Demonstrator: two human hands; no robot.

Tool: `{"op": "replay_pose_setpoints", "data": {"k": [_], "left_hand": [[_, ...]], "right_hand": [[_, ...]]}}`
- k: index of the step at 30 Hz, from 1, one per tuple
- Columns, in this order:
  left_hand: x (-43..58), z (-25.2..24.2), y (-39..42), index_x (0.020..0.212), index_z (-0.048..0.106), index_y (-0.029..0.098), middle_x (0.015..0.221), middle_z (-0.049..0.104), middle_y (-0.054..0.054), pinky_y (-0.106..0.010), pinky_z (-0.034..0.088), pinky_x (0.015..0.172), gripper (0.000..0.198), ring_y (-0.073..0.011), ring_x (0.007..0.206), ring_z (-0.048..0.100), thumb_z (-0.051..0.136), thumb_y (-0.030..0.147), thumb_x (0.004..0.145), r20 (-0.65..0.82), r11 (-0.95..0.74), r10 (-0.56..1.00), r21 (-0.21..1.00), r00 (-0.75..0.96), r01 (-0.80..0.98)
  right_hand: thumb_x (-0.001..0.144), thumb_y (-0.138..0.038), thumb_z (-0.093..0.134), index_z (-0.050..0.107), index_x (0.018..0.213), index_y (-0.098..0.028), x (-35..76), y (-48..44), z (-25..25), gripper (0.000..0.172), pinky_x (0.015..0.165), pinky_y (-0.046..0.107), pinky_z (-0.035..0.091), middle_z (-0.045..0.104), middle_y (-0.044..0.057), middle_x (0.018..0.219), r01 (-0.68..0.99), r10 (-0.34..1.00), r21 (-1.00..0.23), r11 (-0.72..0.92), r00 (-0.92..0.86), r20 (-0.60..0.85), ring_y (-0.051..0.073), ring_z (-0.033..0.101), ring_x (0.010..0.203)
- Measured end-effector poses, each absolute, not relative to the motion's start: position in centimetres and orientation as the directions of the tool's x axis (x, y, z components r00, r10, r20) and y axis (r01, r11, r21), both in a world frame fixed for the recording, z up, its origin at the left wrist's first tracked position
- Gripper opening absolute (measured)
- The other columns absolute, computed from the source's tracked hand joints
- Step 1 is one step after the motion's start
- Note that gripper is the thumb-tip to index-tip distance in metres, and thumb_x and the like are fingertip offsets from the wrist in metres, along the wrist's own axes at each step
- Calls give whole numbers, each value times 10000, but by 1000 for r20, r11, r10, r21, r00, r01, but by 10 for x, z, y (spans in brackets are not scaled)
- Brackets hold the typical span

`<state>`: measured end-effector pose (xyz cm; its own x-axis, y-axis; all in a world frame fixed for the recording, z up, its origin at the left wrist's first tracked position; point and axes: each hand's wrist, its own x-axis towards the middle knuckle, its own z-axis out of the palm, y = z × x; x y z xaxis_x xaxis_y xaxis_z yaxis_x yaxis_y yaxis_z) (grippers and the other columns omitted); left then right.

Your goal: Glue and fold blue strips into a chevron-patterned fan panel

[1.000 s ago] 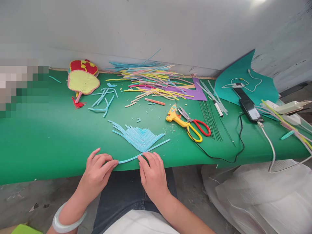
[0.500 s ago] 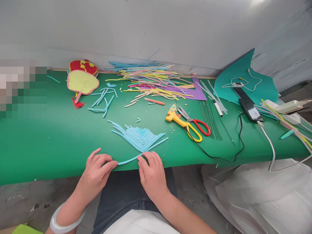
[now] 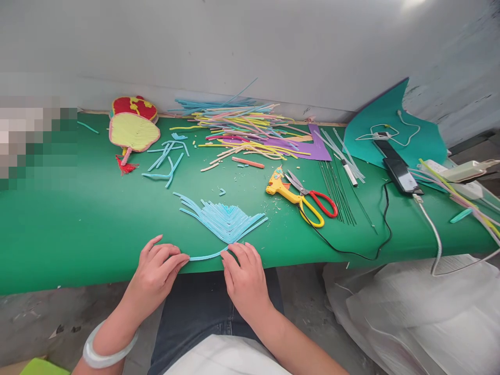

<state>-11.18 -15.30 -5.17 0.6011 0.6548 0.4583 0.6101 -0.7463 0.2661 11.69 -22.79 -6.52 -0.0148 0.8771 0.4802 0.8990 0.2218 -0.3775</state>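
Note:
A light-blue pipe cleaner [image 3: 205, 257] stretches between my two hands near the table's front edge. My left hand [image 3: 159, 265] pinches its left end between thumb and fingers. Farther along, my right hand [image 3: 244, 265] pinches it, and its free end rises to the right past my fingers. Just beyond lies a V-shaped piece of light-blue pipe cleaners [image 3: 226, 219] laid side by side, its point toward me. The held strip runs close below that point; I cannot tell whether they touch. A small bent blue offcut [image 3: 222, 191] lies above the piece.
On the green table [image 3: 86, 229], a yellow glue gun [image 3: 283, 187] and scissors [image 3: 312, 198] lie to the right, a black cord trailing. Behind are piled coloured pipe cleaners [image 3: 242, 125], a fan-shaped craft [image 3: 135, 132] and loose blue strips [image 3: 166, 159]. A phone [image 3: 402, 174] with cables is farther right.
The strip's free right end has swung slightly lower and left, toward the V-shaped piece. Both hands keep their pinch in nearly the same place.

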Motion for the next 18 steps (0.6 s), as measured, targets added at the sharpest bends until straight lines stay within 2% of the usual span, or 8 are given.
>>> {"op": "replay_pose_setpoints", "data": {"k": [18], "left_hand": [[-109, -51, -151, 995, 641, 236, 881, 649, -10, -520, 407, 1102, 133, -164, 843, 629, 574, 131, 946, 465, -740, 659, 259, 591, 621]], "right_hand": [[966, -133, 532, 666, 1108, -216, 119, -227, -64, 212, 1058, 429, 452, 703, 60, 1096, 895, 866, -376, 239, -21, 499, 204, 612, 1091]]}}
